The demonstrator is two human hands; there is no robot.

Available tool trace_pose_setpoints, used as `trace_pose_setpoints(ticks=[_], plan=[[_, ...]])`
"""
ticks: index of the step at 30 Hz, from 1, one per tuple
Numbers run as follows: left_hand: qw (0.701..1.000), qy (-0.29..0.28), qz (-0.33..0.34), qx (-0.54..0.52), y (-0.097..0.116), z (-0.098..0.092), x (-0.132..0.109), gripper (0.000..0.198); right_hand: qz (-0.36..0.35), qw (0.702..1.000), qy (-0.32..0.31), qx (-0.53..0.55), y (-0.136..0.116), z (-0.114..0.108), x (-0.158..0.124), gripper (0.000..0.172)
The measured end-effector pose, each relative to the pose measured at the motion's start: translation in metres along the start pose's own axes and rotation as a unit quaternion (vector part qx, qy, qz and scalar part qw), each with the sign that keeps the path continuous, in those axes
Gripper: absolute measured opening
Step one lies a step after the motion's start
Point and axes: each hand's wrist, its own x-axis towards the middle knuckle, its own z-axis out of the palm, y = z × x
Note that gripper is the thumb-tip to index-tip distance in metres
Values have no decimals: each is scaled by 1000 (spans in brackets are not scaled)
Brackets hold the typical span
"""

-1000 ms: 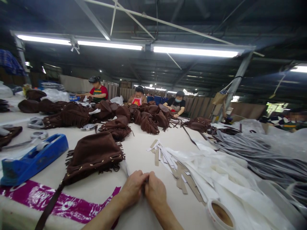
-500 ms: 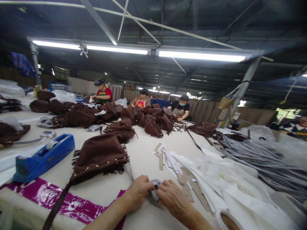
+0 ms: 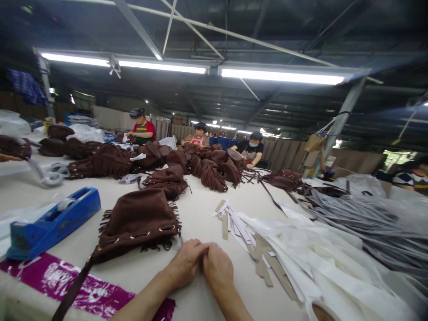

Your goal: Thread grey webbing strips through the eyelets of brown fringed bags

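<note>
Closely paired, left hand [image 3: 185,264], right hand [image 3: 218,269], both grips clenched, beside fringed bag [image 3: 137,219].

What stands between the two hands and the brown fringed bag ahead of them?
Nothing bulky. The left hand and right hand are pressed together on the table, just short of the bag. Between them lies only bare table and a thin pale strip near the fringe.

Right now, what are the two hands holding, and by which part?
Cannot be told: the left hand and right hand press together on the cream table, hiding anything between them.
</note>
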Motion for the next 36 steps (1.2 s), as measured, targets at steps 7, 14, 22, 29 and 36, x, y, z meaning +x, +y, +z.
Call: trace_pose_setpoints(ticks=[7,14,22,29,36], plan=[[999,-36,-20,22,1,-2,3,24,-233,956,-59,168,60,-29,-1,28],[998,-38,10,53,0,-9,3,24,-374,924,-25,-73,75,-30,3,6],[995,-29,-62,68,-30,-14,2,57,-179,981,-45,-62,12,-8,-5,10],[981,-52,-168,86,-11,-28,29,33,-76,995,-33,-49,-24,1,-2,30],[963,-97,-201,152,-1,-31,55,16,-56,996,32,60,-12,11,-11,14]])
